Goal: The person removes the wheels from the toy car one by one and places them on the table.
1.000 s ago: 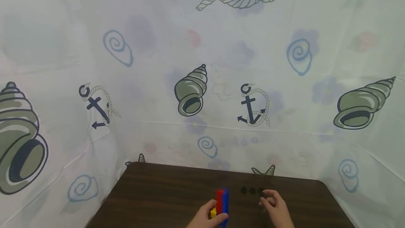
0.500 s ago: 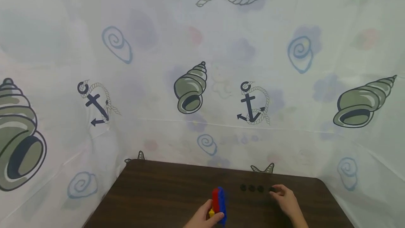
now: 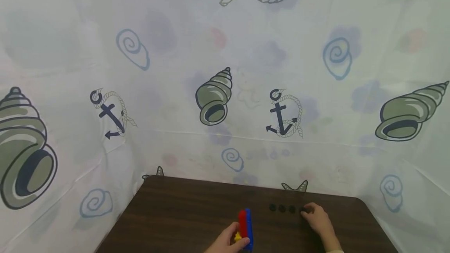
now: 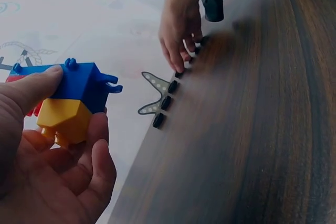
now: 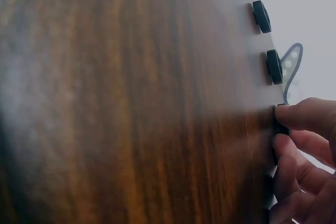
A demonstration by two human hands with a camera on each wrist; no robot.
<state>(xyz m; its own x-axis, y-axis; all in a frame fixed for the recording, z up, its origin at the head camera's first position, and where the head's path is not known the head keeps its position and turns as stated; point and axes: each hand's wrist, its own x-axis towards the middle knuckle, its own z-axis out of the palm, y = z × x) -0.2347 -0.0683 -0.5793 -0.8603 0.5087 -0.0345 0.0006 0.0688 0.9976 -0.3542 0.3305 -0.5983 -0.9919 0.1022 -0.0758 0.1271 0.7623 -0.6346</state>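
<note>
In my left hand (image 3: 226, 240) I grip a toy block build (image 4: 60, 87) of blue, red and yellow pieces, raised over the table. Its blue part has small hooks at one end, and the thumb lies along its top. My right hand (image 3: 318, 218) is down at the far side of the table, thumb and a finger pinching a small black wheel (image 5: 281, 121). That wheel is part of a row; the black wheels (image 5: 274, 66) beside it stand on edge. Fingers partly hide the wheels further along.
The dark wood-grain table (image 3: 183, 210) has rounded far corners. Behind it hangs a pale sheet (image 3: 168, 69) printed with shells, anchors and rope. More black wheels (image 4: 198, 49) lie beyond my right hand in the left wrist view.
My right hand has moved right from beside the third wheel to the wheel after it, and has stayed there over the last half second. My left hand still holds the block build.
</note>
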